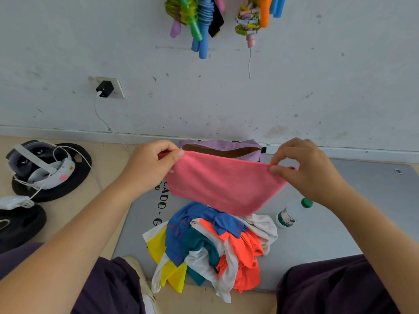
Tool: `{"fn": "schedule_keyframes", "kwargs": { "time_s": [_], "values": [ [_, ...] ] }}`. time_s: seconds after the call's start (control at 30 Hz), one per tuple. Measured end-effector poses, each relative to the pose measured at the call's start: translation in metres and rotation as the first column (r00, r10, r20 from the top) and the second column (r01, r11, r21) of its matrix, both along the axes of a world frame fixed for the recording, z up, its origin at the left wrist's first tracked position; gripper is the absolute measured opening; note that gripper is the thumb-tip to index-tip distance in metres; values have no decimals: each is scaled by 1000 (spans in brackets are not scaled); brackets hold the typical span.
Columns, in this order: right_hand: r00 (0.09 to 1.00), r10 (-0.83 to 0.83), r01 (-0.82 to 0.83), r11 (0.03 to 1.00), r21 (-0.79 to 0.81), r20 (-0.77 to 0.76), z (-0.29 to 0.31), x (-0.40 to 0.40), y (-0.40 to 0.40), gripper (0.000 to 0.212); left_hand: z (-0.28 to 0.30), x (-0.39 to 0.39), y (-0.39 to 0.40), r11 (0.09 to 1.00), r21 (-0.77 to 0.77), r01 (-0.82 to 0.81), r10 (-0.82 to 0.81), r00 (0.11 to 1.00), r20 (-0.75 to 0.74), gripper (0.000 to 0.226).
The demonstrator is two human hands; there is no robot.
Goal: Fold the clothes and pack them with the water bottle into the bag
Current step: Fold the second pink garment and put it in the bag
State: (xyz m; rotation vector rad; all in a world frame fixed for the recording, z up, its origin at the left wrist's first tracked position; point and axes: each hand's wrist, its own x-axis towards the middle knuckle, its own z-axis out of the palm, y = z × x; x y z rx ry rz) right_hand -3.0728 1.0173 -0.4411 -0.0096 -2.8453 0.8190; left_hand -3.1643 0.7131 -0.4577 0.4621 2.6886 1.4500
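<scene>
**Pink cloth held over the mat**

We sat on a grey floor mat [328,234] by a scuffed white wall [226,98]. The purple bag [222,145] lay unzipped against it — contents unseen. Left hand [149,163] and right hand [303,171] pinched the soft pink cloth [224,184] taut above crumpled clothes [210,248], water bottle [292,213] beside.

Scuffed white wall [294,98] ahead, colourful jump ropes [197,21] hanging up top. A black charger [104,89] sits in the wall socket [119,87]. Below, tan floor [108,168], a grey mat [340,223], black weight plates [77,177] at left.
</scene>
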Motion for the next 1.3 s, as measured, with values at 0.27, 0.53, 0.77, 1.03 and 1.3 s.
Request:
{"fn": "schedule_keyframes", "kwargs": {
  "time_s": [0.27,0.53,0.77,1.03,1.3],
  "values": [
    [934,328,-205,816,-540,142,5,15,-41,7,9,45,43,937,102,334,-346,926,150,37],
    [942,314,-133,678,-723,121,11,18,-43,23,9,48,46,928,246,280,-330,924,195,17],
    [959,266,-119,686,-718,96,14,19,-43,12,8,45,43,935,268,231,-293,931,217,26],
    [953,290,-161,720,-675,82,19,22,-43,13,4,45,43,951,167,260,-292,933,211,22],
    [938,331,-114,583,-805,106,22,23,-40,25,5,48,42,937,161,310,-342,905,251,25]
  ]
}}
